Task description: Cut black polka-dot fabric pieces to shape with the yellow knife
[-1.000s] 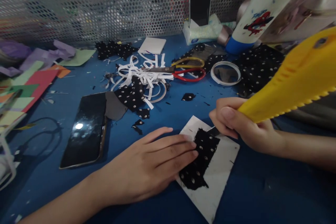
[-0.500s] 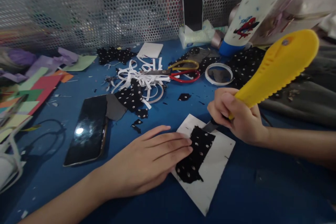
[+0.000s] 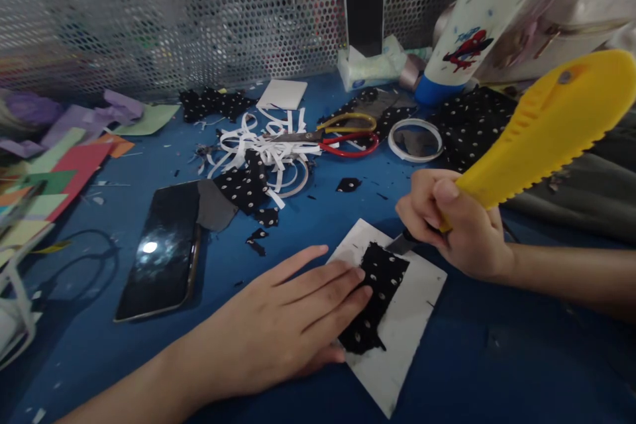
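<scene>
Two-handed work: left hand (image 3: 293, 318) lay flat, fingers parted, on spotted cloth (image 3: 385, 281) atop white board (image 3: 410, 318); right hand (image 3: 460, 228) clenched knife (image 3: 546, 136); fingertips (image 3: 366, 292) needed room from blade (image 3: 400, 244).

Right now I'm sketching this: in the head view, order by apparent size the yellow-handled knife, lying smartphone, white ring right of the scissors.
Largest: yellow-handled knife
Middle: lying smartphone
Smallest: white ring

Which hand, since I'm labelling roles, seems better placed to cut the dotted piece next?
Probably the right hand: it grips the yellow-handled knife, its blade near the dotted piece. The left hand lies partly over that piece.
</scene>
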`<act>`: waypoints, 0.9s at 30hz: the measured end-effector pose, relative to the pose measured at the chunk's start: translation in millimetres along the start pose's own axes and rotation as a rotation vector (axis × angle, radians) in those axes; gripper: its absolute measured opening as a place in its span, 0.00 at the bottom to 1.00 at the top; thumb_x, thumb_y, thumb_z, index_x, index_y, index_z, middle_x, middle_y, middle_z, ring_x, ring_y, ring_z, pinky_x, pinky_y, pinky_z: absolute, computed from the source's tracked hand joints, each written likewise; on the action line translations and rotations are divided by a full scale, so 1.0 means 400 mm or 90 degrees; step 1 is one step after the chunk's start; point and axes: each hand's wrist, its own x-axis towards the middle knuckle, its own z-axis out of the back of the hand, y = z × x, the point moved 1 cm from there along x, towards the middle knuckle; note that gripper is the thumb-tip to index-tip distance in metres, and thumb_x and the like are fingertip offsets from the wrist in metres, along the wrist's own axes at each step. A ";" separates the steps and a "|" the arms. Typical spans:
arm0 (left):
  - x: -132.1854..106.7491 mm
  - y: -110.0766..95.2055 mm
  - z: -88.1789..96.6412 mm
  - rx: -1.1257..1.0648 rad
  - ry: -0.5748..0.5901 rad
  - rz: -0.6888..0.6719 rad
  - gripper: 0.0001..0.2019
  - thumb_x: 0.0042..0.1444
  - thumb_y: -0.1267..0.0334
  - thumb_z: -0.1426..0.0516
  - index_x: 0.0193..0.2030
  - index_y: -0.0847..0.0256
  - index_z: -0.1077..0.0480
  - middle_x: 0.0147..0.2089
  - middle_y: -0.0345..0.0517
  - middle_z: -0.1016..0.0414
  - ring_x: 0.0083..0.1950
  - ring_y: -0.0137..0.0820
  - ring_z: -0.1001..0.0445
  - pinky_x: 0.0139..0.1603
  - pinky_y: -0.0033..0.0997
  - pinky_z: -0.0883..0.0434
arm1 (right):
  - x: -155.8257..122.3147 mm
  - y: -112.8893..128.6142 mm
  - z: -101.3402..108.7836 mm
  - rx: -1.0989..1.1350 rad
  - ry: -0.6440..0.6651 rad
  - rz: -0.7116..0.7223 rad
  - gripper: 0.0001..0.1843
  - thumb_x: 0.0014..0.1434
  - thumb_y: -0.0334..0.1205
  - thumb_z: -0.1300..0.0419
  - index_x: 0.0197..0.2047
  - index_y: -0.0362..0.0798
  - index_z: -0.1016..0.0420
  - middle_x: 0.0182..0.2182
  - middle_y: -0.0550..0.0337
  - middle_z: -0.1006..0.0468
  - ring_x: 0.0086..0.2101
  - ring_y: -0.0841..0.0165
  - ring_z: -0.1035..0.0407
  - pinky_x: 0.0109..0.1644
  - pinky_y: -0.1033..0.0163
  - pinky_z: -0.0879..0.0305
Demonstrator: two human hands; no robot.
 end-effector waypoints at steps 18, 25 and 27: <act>0.002 0.008 0.002 -0.002 0.005 0.003 0.23 0.70 0.53 0.54 0.64 0.65 0.38 0.66 0.43 0.36 0.68 0.31 0.41 0.75 0.39 0.63 | 0.005 0.004 -0.004 -0.042 0.035 0.006 0.23 0.68 0.44 0.49 0.22 0.47 0.46 0.17 0.71 0.52 0.14 0.80 0.53 0.16 0.68 0.62; 0.001 0.015 0.010 -0.013 0.009 -0.016 0.23 0.69 0.54 0.52 0.65 0.65 0.39 0.65 0.44 0.35 0.68 0.31 0.40 0.74 0.38 0.66 | -0.020 0.003 0.002 -0.091 0.120 0.003 0.19 0.69 0.45 0.50 0.26 0.48 0.44 0.15 0.70 0.47 0.16 0.78 0.52 0.18 0.68 0.57; 0.002 0.016 0.009 -0.020 0.010 -0.012 0.22 0.69 0.56 0.51 0.65 0.65 0.40 0.65 0.43 0.35 0.68 0.30 0.41 0.74 0.39 0.67 | -0.024 0.002 0.006 -0.093 0.117 0.015 0.19 0.68 0.46 0.49 0.26 0.48 0.42 0.16 0.69 0.46 0.16 0.77 0.51 0.19 0.67 0.55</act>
